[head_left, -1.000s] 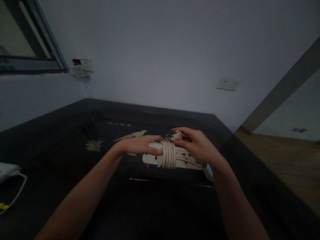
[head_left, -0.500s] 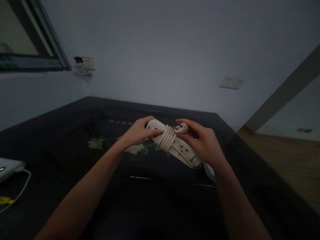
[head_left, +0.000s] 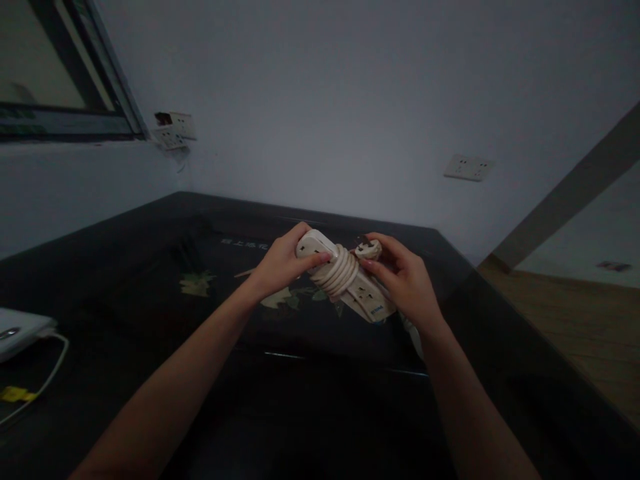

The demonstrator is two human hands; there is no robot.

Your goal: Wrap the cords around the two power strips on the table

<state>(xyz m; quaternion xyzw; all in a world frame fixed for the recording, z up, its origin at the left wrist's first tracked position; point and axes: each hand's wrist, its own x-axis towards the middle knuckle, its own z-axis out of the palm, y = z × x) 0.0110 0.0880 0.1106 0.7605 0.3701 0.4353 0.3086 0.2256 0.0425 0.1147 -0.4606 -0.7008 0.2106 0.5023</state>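
Note:
A white power strip (head_left: 364, 293) is held up over the dark table, slanting down to the right. Its white cord (head_left: 341, 272) is wound several times around the middle. My left hand (head_left: 285, 260) grips the strip's upper left end, thumb on the socket face and fingers behind it. In my right hand (head_left: 400, 270) the plug (head_left: 368, 249) of the cord is pinched between thumb and fingers, its prongs pointing up and left. Part of the strip's lower right end is hidden behind my right hand.
The glossy black table (head_left: 310, 420) bears printed leaves (head_left: 197, 283) and pale lettering. A white device (head_left: 23, 333) with a cable and yellow tag (head_left: 17, 394) lies at left. Wall sockets (head_left: 469, 168) are at the back right, others (head_left: 175, 130) near the window.
The plug has moved slightly right in my right hand, with its prongs now more visible. The power strip has tilted a little and its lower end sits higher.

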